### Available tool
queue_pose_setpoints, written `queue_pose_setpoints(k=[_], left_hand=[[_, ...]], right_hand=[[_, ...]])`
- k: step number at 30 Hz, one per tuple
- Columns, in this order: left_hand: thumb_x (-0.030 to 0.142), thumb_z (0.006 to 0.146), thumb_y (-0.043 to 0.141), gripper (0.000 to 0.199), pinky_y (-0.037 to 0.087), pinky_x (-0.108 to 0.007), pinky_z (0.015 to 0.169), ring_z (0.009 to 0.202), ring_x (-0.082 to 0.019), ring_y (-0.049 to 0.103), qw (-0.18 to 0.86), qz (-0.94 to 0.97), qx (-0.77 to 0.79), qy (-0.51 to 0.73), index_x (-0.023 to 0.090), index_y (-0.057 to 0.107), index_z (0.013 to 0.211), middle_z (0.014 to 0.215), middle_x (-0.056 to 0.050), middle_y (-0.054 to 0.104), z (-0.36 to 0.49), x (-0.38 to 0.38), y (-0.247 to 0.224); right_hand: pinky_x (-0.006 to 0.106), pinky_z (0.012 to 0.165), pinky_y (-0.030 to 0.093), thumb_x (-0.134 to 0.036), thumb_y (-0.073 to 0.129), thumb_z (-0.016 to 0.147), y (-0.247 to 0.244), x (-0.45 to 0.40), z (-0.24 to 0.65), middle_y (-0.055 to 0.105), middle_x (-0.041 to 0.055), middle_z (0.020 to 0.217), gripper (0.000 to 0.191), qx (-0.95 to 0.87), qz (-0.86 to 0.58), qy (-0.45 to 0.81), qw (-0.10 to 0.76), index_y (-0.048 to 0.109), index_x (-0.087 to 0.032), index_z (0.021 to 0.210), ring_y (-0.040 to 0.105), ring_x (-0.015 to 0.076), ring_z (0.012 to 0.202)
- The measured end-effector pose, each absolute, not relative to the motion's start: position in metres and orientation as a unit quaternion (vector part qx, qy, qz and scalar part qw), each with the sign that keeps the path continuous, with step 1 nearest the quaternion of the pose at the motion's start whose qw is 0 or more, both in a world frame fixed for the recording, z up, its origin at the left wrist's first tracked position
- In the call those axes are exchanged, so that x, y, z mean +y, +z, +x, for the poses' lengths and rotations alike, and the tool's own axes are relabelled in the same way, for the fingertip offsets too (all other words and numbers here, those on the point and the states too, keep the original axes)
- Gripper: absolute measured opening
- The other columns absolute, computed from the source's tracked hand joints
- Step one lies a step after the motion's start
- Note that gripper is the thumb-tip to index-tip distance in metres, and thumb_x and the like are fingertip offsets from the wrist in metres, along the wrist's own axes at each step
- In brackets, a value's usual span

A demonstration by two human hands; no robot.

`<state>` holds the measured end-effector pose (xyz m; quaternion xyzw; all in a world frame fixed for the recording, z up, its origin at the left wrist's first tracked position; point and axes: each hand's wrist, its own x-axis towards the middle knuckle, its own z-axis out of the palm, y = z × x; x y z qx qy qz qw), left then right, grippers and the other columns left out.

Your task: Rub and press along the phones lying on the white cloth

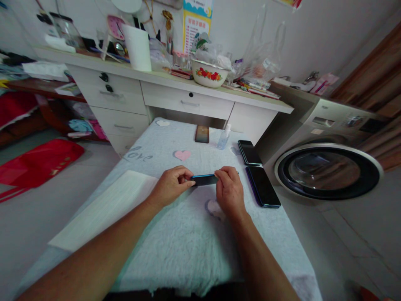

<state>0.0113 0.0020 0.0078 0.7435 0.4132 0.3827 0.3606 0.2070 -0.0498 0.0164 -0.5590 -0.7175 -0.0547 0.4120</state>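
Between both hands a dark smartphone [204,180] with a blue edge is held sideways and tilted, just above the cloth-covered table [188,234]. My left hand [173,184] pinches its left end between thumb and fingers. My right hand [229,187] grips the right end, fingers closed and partly hiding it. To the right of my right hand lie a larger black phone [263,186] with a blue-purple edge and, beyond it, another dark phone [249,152]. A clear spray bottle [224,138] stands farther back, beside a small brown square item [202,133]. A white sheet [106,209] lies left of my left arm.
A white desk with drawers [188,100] stands behind the table, bearing a flowered enamel bowl [209,73], a paper roll [137,48] and plastic bags. At the right is a washing machine [328,171]. A red bag [40,163] lies on the floor at the left.
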Motion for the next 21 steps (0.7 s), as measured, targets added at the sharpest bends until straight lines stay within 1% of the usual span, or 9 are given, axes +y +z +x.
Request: queue_pose_setpoints(k=[5, 12, 17, 21], left_hand=[[0.025, 0.071, 0.065, 0.009, 0.035, -0.022, 0.054, 0.055, -0.009, 0.045, 0.349, 0.743, 0.426, 0.38, 0.018, 0.065, 0.076, 0.064, 0.005, 0.05, 0.009, 0.004, 0.006], [0.025, 0.071, 0.065, 0.009, 0.036, -0.022, 0.054, 0.056, -0.009, 0.045, 0.352, 0.733, 0.436, 0.385, 0.018, 0.064, 0.076, 0.065, 0.004, 0.053, 0.009, 0.005, 0.007], [0.025, 0.071, 0.065, 0.009, 0.036, -0.022, 0.054, 0.056, -0.01, 0.045, 0.347, 0.735, 0.439, 0.382, 0.018, 0.064, 0.075, 0.064, 0.004, 0.053, 0.008, 0.006, 0.006], [0.026, 0.072, 0.065, 0.009, 0.037, -0.022, 0.054, 0.057, -0.01, 0.046, 0.346, 0.737, 0.437, 0.382, 0.018, 0.064, 0.077, 0.065, 0.004, 0.054, 0.008, 0.006, 0.003]], right_hand=[[0.034, 0.083, 0.046, -0.009, 0.04, 0.084, 0.015, -0.047, 0.219, 0.055, 0.0074, 0.095, 0.029, -0.692, -0.581, -0.064, 0.424, 0.066, -0.019, 0.094, 0.052, 0.0198, 0.091], [0.034, 0.083, 0.046, -0.012, 0.041, 0.086, 0.011, -0.043, 0.231, 0.056, 0.0082, 0.094, 0.027, -0.66, -0.608, -0.077, 0.435, 0.067, -0.017, 0.093, 0.054, 0.0193, 0.089], [0.036, 0.082, 0.047, -0.017, 0.043, 0.088, 0.013, -0.041, 0.234, 0.058, 0.0085, 0.094, 0.024, -0.633, -0.619, -0.091, 0.456, 0.067, -0.018, 0.093, 0.057, 0.0191, 0.087], [0.035, 0.081, 0.047, -0.02, 0.046, 0.088, 0.013, -0.041, 0.237, 0.061, 0.0075, 0.091, 0.022, -0.61, -0.629, -0.081, 0.474, 0.067, -0.018, 0.09, 0.058, 0.0189, 0.084]])
